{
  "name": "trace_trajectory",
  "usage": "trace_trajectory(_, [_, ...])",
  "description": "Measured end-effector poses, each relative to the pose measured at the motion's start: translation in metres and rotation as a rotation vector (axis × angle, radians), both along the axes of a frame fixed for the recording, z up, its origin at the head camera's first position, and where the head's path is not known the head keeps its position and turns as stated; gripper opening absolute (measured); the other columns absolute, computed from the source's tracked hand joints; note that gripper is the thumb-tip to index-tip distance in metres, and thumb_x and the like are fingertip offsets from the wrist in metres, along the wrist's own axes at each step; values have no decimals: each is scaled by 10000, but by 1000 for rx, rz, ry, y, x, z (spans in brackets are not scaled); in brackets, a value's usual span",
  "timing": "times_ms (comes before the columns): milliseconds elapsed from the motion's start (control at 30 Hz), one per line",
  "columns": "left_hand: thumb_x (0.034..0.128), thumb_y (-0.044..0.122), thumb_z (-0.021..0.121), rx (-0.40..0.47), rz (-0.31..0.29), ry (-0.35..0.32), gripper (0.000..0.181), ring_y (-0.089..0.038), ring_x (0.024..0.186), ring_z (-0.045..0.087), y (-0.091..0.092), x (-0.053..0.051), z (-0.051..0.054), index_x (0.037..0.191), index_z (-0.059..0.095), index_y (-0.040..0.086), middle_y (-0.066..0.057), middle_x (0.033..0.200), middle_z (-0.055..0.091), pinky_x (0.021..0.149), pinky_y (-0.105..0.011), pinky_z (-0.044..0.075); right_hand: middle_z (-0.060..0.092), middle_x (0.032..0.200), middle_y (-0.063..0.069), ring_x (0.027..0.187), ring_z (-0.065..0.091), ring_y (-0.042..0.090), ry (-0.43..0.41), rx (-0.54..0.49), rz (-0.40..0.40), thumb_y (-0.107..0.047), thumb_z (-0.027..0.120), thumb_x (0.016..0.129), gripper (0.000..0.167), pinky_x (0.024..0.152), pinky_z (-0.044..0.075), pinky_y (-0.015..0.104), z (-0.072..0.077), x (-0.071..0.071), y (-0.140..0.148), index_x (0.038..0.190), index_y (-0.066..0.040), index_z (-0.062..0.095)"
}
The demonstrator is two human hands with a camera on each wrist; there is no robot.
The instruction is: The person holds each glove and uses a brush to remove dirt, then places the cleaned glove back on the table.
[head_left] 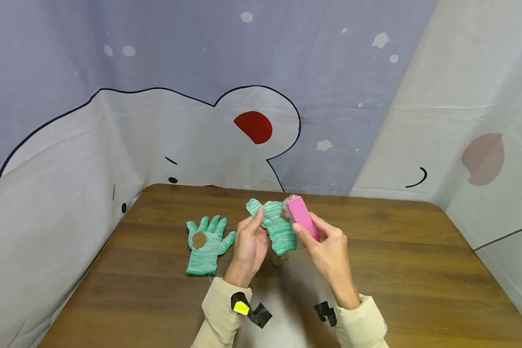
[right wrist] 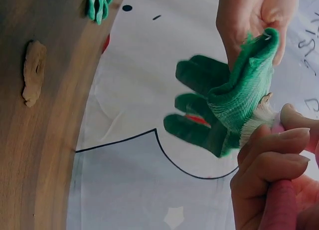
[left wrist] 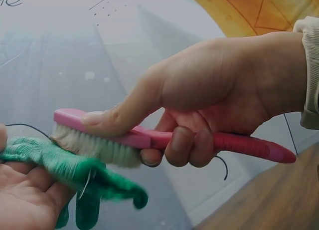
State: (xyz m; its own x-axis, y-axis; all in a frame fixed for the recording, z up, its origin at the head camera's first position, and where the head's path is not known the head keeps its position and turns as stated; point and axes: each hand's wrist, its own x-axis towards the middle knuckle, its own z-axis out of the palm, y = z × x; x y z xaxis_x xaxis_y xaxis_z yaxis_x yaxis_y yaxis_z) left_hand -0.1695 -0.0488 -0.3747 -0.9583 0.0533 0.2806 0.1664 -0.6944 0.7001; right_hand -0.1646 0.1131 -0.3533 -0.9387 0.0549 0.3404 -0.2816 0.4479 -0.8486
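Observation:
My left hand (head_left: pixel 251 244) holds a green knitted glove (head_left: pixel 279 231) up off the table, its thumb over the cloth and its fingers beneath. In the right wrist view the glove's (right wrist: pixel 241 90) dark green fingers dangle. My right hand (head_left: pixel 329 249) grips a pink brush (head_left: pixel 303 217), thumb pressed along the back of its head in the left wrist view. Pale bristles (left wrist: pixel 97 144) touch the glove, and a bit of brown stuff shows where they meet. A second green glove (head_left: pixel 206 256) lies flat on the table with a round brown patch (head_left: pixel 199 239) on it.
On the wooden table (head_left: pixel 396 251), below the raised glove, lies a flat brown lump (right wrist: pixel 34 73), partly hidden in the head view. A printed cloth (head_left: pixel 191 130) hangs behind the table and along its sides.

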Motion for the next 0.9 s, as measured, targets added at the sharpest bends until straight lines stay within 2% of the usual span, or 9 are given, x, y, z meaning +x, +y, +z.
trace_trajectory(167, [1010, 254, 338, 1, -26, 17, 422, -205, 994, 595, -1, -3, 0, 1139, 517, -106, -91, 1037, 644, 878, -322, 461, 675, 869, 131, 545, 578, 143, -77, -71, 26, -411, 728, 758, 537, 481, 478, 261, 4, -4, 5, 1210, -145, 611])
trace_trajectory(267, [1005, 273, 355, 0, -19, 19, 421, -204, 999, 590, -1, -4, 1, 1145, 516, -90, -92, 1051, 632, 870, -319, 469, 666, 850, 123, 510, 545, 123, -103, -93, 64, -410, 724, 762, 542, 458, 464, 271, 5, -4, 4, 1224, -156, 599])
trace_trajectory(433, [929, 208, 540, -22, 30, -20, 343, -175, 972, 573, 2, -2, -2, 1146, 496, -55, -79, 1052, 578, 847, -299, 483, 641, 775, 86, 474, 516, 138, -121, -95, 109, -403, 730, 756, 523, 429, 450, 281, 4, 3, 0, 1216, -191, 600])
trace_trajectory(533, [881, 137, 599, -25, 33, -58, 358, -168, 996, 558, 5, -1, -4, 1177, 466, -13, -66, 1077, 555, 871, -310, 475, 635, 748, 68, 470, 518, 147, -111, -83, 128, -405, 730, 755, 511, 427, 451, 288, 2, 7, -2, 1209, -206, 604])
trace_trajectory(667, [911, 147, 558, 19, -29, -123, 347, -183, 1046, 565, 8, -1, -4, 1218, 454, 23, -67, 1125, 576, 897, -337, 466, 656, 770, 53, 516, 556, 149, -83, -57, 133, -405, 737, 749, 509, 459, 468, 286, 3, 9, -6, 1200, -202, 613])
trace_trajectory(800, [970, 280, 452, 54, -146, -157, 385, -159, 1076, 555, 9, 0, -2, 1283, 427, 57, -31, 1168, 578, 912, -328, 456, 679, 813, 50, 583, 586, 123, -59, -2, 131, -401, 738, 751, 504, 509, 480, 264, 4, 11, -9, 1186, -174, 627])
trace_trajectory(900, [988, 364, 367, 75, -204, -163, 447, -136, 1098, 532, 8, 0, -1, 1338, 384, 86, -4, 1196, 557, 927, -311, 440, 685, 818, 47, 610, 591, 110, -48, 31, 129, -404, 738, 750, 495, 527, 476, 251, 4, 13, -11, 1174, -169, 638])
